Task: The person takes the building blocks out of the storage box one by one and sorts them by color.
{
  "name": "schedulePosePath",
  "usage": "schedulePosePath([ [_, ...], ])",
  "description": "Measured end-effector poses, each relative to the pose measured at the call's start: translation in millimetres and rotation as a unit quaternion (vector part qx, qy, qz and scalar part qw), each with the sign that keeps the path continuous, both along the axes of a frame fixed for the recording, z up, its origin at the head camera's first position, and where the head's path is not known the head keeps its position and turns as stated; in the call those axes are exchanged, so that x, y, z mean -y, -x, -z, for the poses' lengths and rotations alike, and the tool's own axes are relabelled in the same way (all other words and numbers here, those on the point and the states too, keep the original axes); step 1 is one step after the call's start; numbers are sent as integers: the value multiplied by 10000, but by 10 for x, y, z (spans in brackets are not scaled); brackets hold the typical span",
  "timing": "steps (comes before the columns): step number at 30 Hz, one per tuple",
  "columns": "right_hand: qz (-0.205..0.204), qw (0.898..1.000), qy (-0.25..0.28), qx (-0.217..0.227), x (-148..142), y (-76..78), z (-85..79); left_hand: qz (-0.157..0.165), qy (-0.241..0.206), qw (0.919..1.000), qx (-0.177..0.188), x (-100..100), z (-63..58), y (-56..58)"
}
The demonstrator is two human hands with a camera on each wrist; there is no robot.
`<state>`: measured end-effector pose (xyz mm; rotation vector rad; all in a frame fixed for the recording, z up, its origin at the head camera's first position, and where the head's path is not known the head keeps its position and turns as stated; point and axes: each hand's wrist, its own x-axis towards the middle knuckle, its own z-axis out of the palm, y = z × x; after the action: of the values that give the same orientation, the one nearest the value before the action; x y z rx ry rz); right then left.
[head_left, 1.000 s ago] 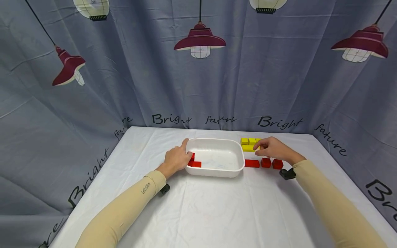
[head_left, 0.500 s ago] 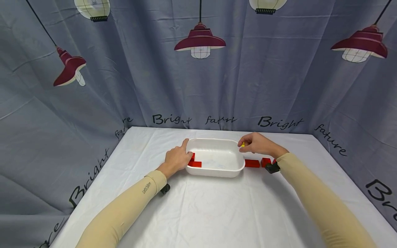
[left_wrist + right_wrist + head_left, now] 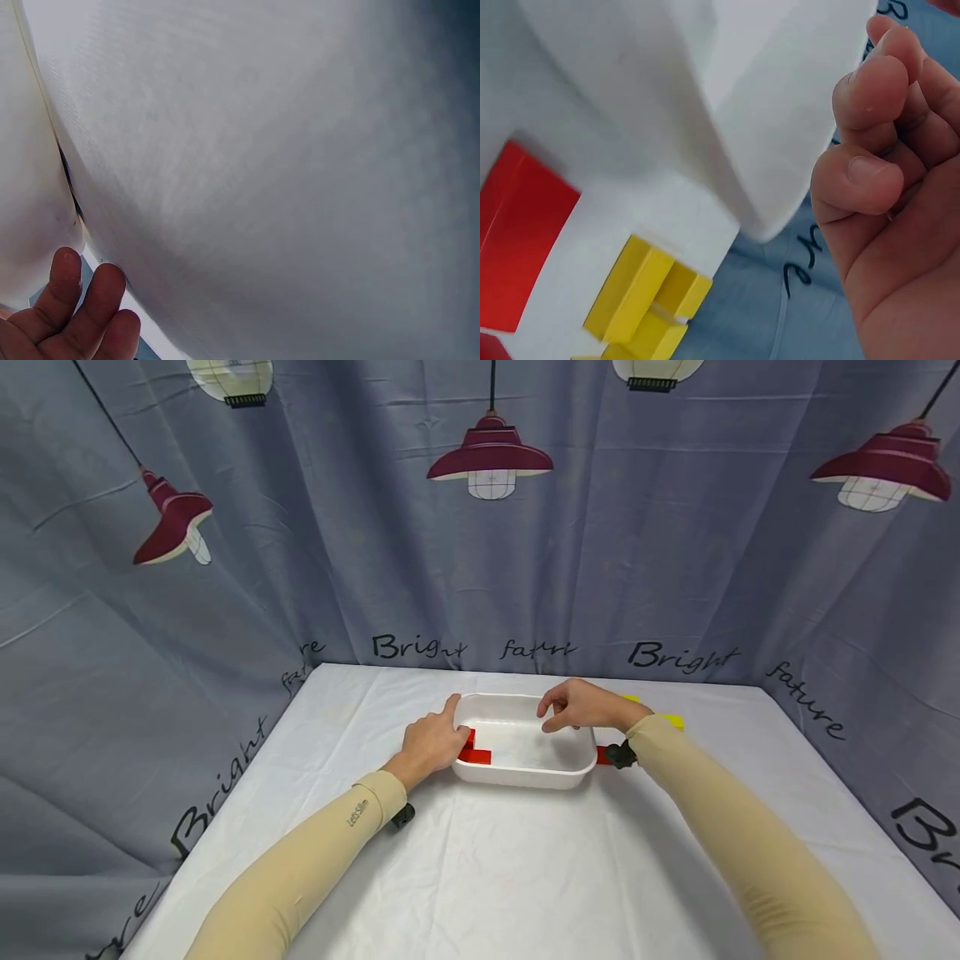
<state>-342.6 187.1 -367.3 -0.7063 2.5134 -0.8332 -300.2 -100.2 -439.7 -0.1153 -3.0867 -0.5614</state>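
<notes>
A white rectangular tray (image 3: 517, 776) sits near the far middle of the table. My left hand (image 3: 431, 743) holds its left end, index finger at the far corner and thumb over the rim. In the left wrist view the other fingers (image 3: 101, 300) show beside the tray's outer wall. Inside the tray's left end lie red blocks (image 3: 476, 757), partly hidden by that hand. My right hand (image 3: 585, 703) hovers over the tray's right part, fingers loosely bent, a gap between index finger and thumb; no block shows in it.
Right of the tray are yellow blocks (image 3: 626, 289) in rows and a red block (image 3: 525, 236), mostly hidden by the right arm in the head view. A grey printed curtain (image 3: 375, 568) hangs behind the table's far edge.
My right hand has moved left, from the yellow blocks across the tray's right rim to above the tray. My left hand has stayed on the tray's left end.
</notes>
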Motion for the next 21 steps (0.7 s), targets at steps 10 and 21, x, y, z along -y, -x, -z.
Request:
schedulePosePath([
  [10,-228,9994,-231,155,297,117,62,24,-14,9999,-100,5,-15,-6],
  [21,-549,9970,-451,294,549,179,174,-44,54,10000,-1,-9,-18,-6],
])
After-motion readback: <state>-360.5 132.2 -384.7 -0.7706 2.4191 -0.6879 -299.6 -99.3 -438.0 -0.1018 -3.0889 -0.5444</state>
